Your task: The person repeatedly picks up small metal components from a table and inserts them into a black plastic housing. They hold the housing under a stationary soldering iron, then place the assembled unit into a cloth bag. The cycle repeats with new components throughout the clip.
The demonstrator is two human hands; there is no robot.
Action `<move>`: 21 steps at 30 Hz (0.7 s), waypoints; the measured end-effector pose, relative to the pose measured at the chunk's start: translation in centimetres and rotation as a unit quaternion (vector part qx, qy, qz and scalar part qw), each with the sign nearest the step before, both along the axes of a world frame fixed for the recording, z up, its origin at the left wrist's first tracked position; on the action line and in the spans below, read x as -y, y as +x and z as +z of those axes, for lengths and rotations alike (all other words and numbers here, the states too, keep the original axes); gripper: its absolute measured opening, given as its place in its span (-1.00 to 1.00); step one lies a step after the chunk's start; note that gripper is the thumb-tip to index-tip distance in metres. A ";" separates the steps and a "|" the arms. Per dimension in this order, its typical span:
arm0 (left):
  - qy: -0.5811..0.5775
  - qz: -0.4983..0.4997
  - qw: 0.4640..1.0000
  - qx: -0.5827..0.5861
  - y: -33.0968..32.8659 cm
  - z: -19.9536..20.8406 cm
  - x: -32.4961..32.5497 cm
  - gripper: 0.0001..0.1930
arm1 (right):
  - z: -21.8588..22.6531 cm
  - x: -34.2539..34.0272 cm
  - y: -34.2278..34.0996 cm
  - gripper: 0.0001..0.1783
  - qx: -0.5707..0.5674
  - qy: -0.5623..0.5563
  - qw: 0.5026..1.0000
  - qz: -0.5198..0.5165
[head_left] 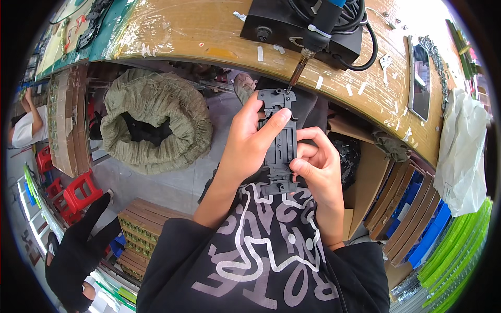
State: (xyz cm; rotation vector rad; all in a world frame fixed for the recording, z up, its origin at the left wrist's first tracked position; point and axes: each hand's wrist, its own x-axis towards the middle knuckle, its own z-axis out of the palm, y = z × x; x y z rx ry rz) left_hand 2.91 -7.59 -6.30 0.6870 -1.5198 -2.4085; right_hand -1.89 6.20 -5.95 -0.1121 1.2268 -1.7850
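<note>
I hold a long black moulded plastic frame (284, 147) over my lap, just off the table's edge. My left hand (250, 138) grips its upper left side, with the thumb laid across the face. At the lower right edge, my right hand (317, 160) pinches the frame between thumb and fingers; some fingertips are hidden behind it. A dark power-driver-like tool (319, 26) with a thin metal bit (299, 70) points down at the frame's far end. Whether the bit touches it, I cannot tell.
A black box with a knob (263, 34) and coiled cables stands on the wooden table (198, 36). A phone (419, 78) and a key (385, 61) lie to the right. A fabric-lined bin (156, 86) sits at left; cardboard boxes (365, 188) stand at right. Another person (78, 266) is lower left.
</note>
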 end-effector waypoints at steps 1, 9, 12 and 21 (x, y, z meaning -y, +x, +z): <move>0.000 0.000 1.000 0.002 0.0 0.0 0.1 -0.85 | 0.1 0.1 0.0 -0.64 0.006 0.001 1.000 -0.002; -0.018 0.006 1.000 0.006 -0.1 0.1 0.1 -0.84 | -0.3 0.1 -0.2 -0.61 0.009 0.012 1.000 0.013; -0.056 0.002 0.998 0.007 0.1 -0.4 0.2 -0.84 | -0.5 0.1 -0.4 -0.60 -0.001 0.024 0.999 0.029; -0.054 0.009 0.998 0.022 -0.4 -0.2 0.4 -0.81 | -0.5 0.4 -0.6 -0.60 -0.011 0.018 1.000 0.022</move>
